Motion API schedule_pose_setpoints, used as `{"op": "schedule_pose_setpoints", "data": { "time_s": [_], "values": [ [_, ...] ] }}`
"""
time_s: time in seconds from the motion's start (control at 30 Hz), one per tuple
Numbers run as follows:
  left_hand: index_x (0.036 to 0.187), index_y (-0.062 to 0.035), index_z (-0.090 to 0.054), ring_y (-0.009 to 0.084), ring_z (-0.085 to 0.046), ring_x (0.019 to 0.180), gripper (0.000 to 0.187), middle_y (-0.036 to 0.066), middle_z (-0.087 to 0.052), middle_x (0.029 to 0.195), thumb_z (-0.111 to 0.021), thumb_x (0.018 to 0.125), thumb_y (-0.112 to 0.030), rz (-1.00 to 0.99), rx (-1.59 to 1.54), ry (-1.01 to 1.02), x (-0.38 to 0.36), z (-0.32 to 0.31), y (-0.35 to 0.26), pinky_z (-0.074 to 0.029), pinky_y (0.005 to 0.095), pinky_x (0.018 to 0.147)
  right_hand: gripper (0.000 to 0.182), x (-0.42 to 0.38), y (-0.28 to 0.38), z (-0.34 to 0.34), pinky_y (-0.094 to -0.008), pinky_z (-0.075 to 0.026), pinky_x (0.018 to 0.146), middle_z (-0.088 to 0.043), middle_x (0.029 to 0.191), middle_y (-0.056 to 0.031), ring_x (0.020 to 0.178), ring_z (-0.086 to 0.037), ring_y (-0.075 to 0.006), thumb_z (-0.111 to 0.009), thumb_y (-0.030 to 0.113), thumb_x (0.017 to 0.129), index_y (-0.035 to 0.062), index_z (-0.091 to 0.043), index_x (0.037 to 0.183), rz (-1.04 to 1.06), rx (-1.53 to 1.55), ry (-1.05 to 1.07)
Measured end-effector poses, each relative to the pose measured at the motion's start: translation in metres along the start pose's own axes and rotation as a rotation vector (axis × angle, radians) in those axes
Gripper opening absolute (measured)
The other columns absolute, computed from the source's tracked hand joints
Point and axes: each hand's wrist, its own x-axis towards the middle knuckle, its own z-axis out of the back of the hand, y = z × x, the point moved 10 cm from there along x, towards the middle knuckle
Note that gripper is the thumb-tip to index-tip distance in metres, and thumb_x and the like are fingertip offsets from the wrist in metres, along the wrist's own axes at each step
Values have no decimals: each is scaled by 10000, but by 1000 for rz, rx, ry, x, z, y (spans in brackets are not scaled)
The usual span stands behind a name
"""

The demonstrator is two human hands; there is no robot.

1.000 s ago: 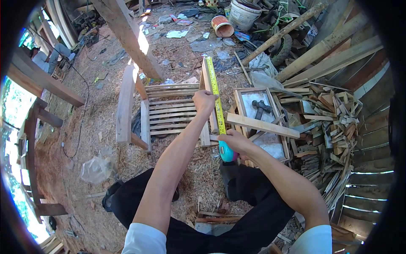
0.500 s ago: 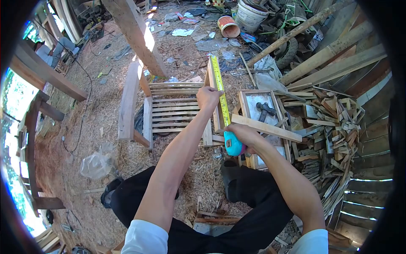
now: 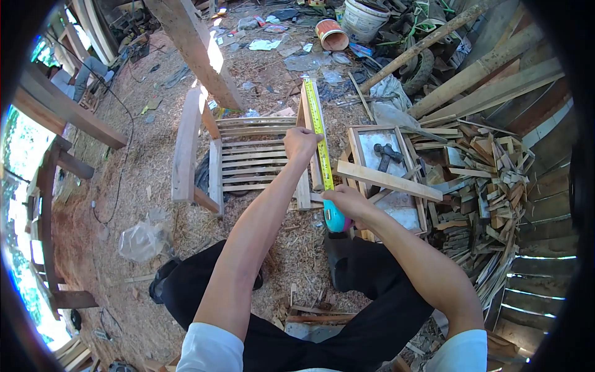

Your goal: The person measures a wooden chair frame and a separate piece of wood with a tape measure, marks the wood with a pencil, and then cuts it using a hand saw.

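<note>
A yellow tape measure blade (image 3: 318,127) lies stretched along the right armrest (image 3: 310,111) of a slatted wooden chair frame (image 3: 215,167). My left hand (image 3: 301,144) is closed round that armrest about midway, its fingertips reaching the blade's edge. At the armrest's near end, my right hand (image 3: 348,202) grips the turquoise tape measure case (image 3: 334,217), with the thumb by the blade's mouth. The chair's left armrest (image 3: 186,142) stands apart from both hands.
To the right, a hammer (image 3: 387,155) and a loose wooden strip (image 3: 390,180) rest on a framed panel (image 3: 406,218). Scrap wood (image 3: 480,198) is heaped beyond. A post (image 3: 195,53) rises behind the chair. Buckets (image 3: 333,35) stand farther back; a person (image 3: 83,77) is at far left.
The tape case in my right hand has come slightly toward me and left, its face turned more sideways. My left hand stays on the armrest; the view has shifted a little.
</note>
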Motion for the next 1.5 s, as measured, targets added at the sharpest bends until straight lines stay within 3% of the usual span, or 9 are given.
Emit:
{"op": "schedule_pose_setpoints", "data": {
  "time_s": [0.1, 0.23, 0.3, 0.43, 0.63, 0.8, 1.03, 1.3, 1.5],
  "values": [
    [840, -31, -745, 211, -671, 701, 254, 129, -705, 790, -819, 675, -208, 8, 32, -44, -3, 2, -2, -524, 344, 703, 564, 7, -9, -5, -370, -453, 713, -580, 968, -142, 872, -548, -201, -581, 385, 823, -58, -524, 1165, -35, 34, -9],
    [833, -32, -746, 220, -676, 715, 248, 128, -706, 787, -818, 672, -207, 98, -23, -25, -2, 2, 3, -528, 335, 718, 572, 2, -4, -2, -368, -456, 712, -578, 986, -149, 872, -552, -202, -581, 391, 824, -51, -509, 1180, -42, 27, 5],
    [836, -35, -747, 218, -676, 716, 246, 128, -706, 787, -817, 675, -208, 75, -12, -37, -1, 1, 2, -529, 335, 719, 493, 4, -2, -2, -329, -478, 678, -563, 917, -82, 779, -561, -159, -602, 351, 856, -35, -511, 1149, -44, 14, 15],
    [843, -44, -748, 210, -678, 717, 247, 124, -708, 785, -815, 677, -213, 61, -39, -38, 0, 0, 6, -531, 336, 722, 522, -3, 3, -5, -337, -482, 691, -570, 949, -93, 798, -570, -169, -603, 352, 856, -41, -492, 1180, -58, 23, 26],
    [835, -33, -743, 204, -678, 702, 266, 123, -707, 773, -822, 663, -219, 53, -19, -74, -2, 1, 7, -531, 334, 713, 539, -3, 1, -7, -324, -429, 636, -553, 860, -85, 751, -511, -148, -602, 362, 822, -63, -513, 1142, -12, 61, -31],
    [809, -38, -746, 213, -681, 697, 248, 128, -706, 762, -823, 658, -218, 26, -2, -74, 1, -3, 8, -533, 337, 705, 415, -6, 4, -12, -278, -370, 551, -499, 740, -18, 647, -449, -97, -601, 319, 808, -30, -540, 1024, 32, 86, 41],
    [805, -58, -745, 233, -689, 720, 235, 130, -710, 789, -826, 660, -224, 13, 17, -63, 4, -3, 8, -542, 351, 713, 378, -10, 6, -12, -257, -363, 542, -486, 717, 0, 627, -438, -79, -621, 278, 792, -22, -547, 1010, 26, 108, 23],
    [786, -67, -738, 248, -694, 743, 209, 128, -711, 803, -831, 665, -210, 35, 10, -21, 1, -8, 11, -546, 363, 721, 667, 5, -10, -13, -275, -421, 568, -550, 835, -66, 687, -495, -115, -657, 322, 760, -64, -398, 1238, 34, 19, 53],
    [790, -47, -733, 251, -693, 745, 226, 140, -710, 810, -832, 669, -210, 26, -7, -18, -2, -8, 9, -543, 365, 724, 703, 10, -17, -11, -311, -465, 617, -570, 867, -112, 746, -558, -163, -684, 350, 735, -80, -393, 1209, 14, -44, -11]
  ]
}}
